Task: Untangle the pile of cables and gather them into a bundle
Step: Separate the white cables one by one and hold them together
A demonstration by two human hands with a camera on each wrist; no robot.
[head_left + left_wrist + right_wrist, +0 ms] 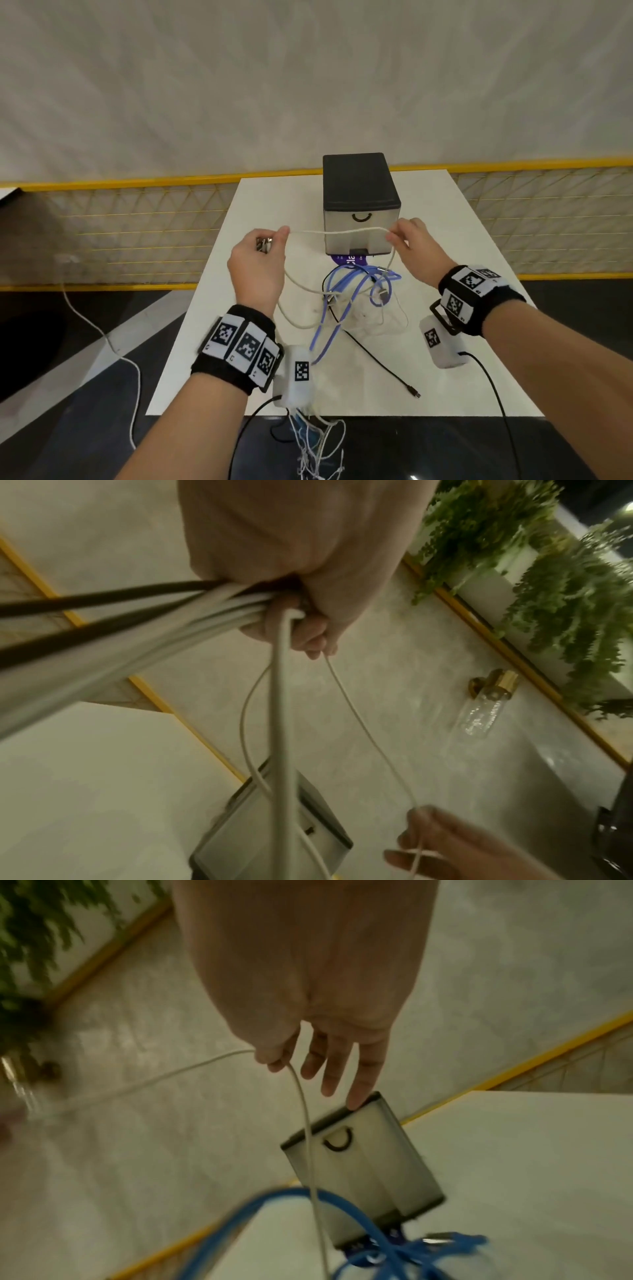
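Stretching white cable [339,232] between left hand [257,263] fist and right hand [412,245] pinch; slide slowly, avoid snagging blue cable [346,284].

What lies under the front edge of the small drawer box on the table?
A purple piece sticks out from under the drawer box; its printing is unreadable, and the box covers the rest. Blue cables lie just in front on the white table.

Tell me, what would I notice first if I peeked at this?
Two hands, the left hand and right hand, stretch a white cable between them above the white table. Under them lies a tangle of blue cables, in front of a small drawer box with a black top.
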